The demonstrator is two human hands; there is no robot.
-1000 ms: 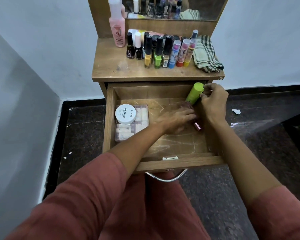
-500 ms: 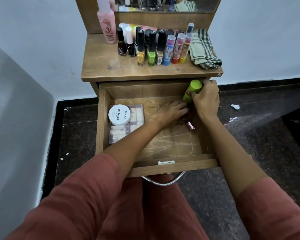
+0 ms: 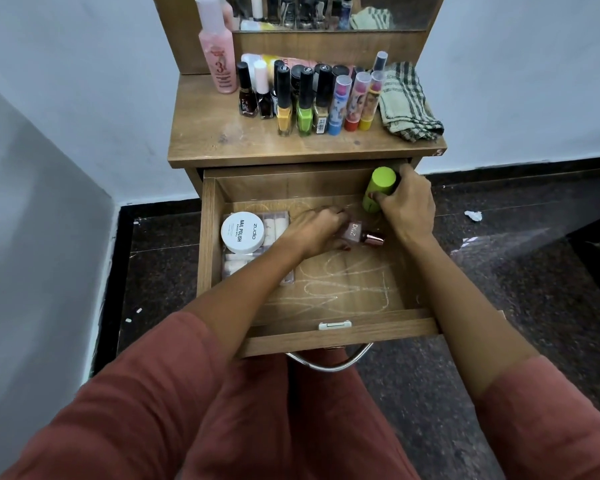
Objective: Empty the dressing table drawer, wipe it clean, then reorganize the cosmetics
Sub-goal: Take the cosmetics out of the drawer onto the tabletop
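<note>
The wooden drawer [image 3: 340,336] stands pulled out under the dressing table top [image 3: 222,133]. My right hand [image 3: 407,206] grips a lime-green bottle [image 3: 378,188] at the drawer's back right corner. My left hand [image 3: 312,230] holds a small pinkish nail polish bottle [image 3: 359,233] with a shiny cap, lying on the drawer floor in the middle. At the drawer's left, a round white nail polish remover tub [image 3: 242,232] sits on a clear plastic box [image 3: 278,223]. White scribble marks cover the drawer floor.
Several nail polish bottles [image 3: 303,98] and lip balm tubes [image 3: 352,98] stand in a row on the table top. A tall pink bottle [image 3: 219,53] stands at the back left, a checked cloth [image 3: 407,102] lies at the right. Dark floor surrounds the table, white walls behind.
My right hand has lowered the green bottle into the drawer's back right corner. My left hand has stayed on the small pinkish bottle, which now shows more. The camera view shifted slightly.
</note>
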